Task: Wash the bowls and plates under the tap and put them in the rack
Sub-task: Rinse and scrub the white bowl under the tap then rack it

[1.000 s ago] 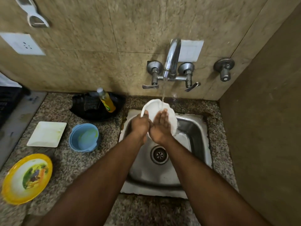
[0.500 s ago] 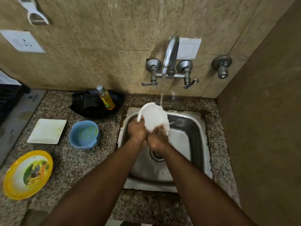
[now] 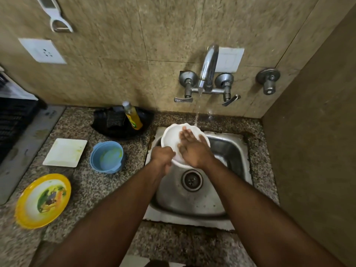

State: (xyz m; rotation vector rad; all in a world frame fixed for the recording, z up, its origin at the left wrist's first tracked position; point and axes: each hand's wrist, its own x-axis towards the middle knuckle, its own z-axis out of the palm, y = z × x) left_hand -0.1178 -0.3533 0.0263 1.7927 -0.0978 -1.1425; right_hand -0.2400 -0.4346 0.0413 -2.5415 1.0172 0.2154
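One worktop [image 3: 92, 189] carries one steel sink [image 3: 231, 151]. One tap [image 3: 209, 68] runs water onto the far rim of one white bowl [image 3: 171, 135], held over the sink. Left of the sink lie one yellow plate [image 3: 43, 200], one square white plate [image 3: 65, 152] and one blue bowl [image 3: 107, 157]. The left hand [image 3: 161, 158] grips the white bowl's near rim; the right hand [image 3: 192, 149] presses flat inside it, fingers straight.
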